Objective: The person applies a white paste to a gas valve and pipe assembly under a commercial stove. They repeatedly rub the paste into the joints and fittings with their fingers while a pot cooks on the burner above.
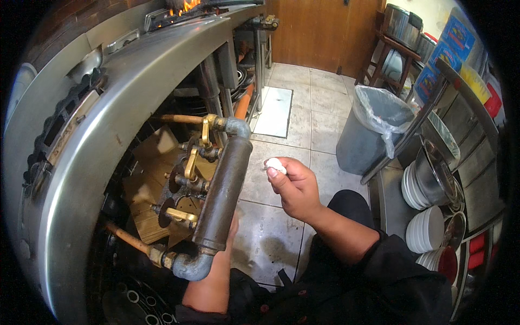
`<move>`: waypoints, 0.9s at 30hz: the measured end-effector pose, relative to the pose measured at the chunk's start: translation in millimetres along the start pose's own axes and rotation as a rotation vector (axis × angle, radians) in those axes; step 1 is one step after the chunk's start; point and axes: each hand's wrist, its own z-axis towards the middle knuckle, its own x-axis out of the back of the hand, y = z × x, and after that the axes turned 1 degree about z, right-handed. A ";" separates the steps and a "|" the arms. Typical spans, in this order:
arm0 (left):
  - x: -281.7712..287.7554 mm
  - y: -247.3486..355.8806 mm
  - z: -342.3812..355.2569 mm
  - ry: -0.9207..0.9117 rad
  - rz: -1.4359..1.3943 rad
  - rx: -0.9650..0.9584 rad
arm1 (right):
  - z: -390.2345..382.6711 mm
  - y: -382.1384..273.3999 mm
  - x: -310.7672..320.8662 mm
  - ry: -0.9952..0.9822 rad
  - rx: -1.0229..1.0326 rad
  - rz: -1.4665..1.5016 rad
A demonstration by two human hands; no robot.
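My right hand point(295, 189) is pinched on a small white wad point(276, 165), to the right of a dark metal gas manifold pipe point(219, 195) with elbows at both ends. Brass valve handles point(191, 162) stick out on the pipe's left side, with copper pipes point(130, 241) joined to the elbows. My left forearm point(206, 292) reaches in under the pipe; that hand is mostly hidden behind it, so its fingers cannot be made out. Flattened cardboard point(141, 197) lies below the valves.
A curved steel range edge point(86, 141) runs along the left, with flames point(187, 7) at the back. A lined bin point(357, 146), stacked white plates point(422, 230) and steel bowls stand right. The tiled floor point(319, 130) leads to a wooden door point(303, 32).
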 end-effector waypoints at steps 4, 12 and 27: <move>7.2 49.5 7.5 -0.175 -0.599 0.003 | 3.4 -21.5 5.2 0.078 0.138 -0.067; -19.9 147.1 -19.9 0.270 0.140 -0.531 | 20.9 -112.6 -32.7 -0.226 0.968 -0.288; -44.4 165.5 -24.6 0.114 -0.143 -0.512 | 15.2 -107.0 -57.9 -0.277 0.924 -0.352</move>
